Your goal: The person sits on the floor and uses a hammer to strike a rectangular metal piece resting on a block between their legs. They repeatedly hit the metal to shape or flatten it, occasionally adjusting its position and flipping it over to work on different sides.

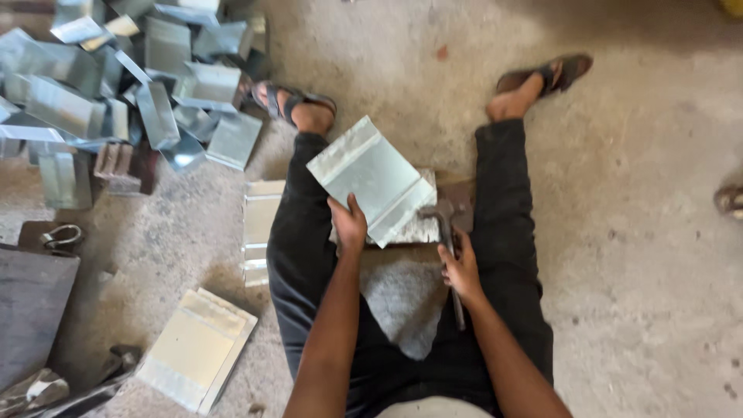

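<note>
Place: In the middle of the frame, a person sat on a concrete floor (619, 232) with legs spread, sandalled feet toward the upper edge.
Left hand: The left hand (350, 224) was closed on the lower edge of a metal sheet (370, 176), thumb on top and fingers curled under it, holding it tilted above the lap.
Right hand: The right hand (463, 271) was wrapped around the handle of a hammer (446, 232), whose head pointed up and left, just beside the sheet's lower right corner.
Sheet and fingers: The sheet rose up and to the right of the left fingers; its folded rim ran along the lower right side, close to the hammer head but, as far as could be told, not touching it.
Beneath: A flat block (422, 229) lay between the legs under the sheet's lower corner.
Step in hand: It looked like the sheet was being set in place for hammering, the blow not yet struck.
Next move calls for: Probably a steady sheet resting on the block, and the hammer brought down on the rim clear of the left thumb.
Around: A pile of metal pieces (124, 93) lay at upper left; a stack of flat sheets (197, 348) sat at lower left.
</note>
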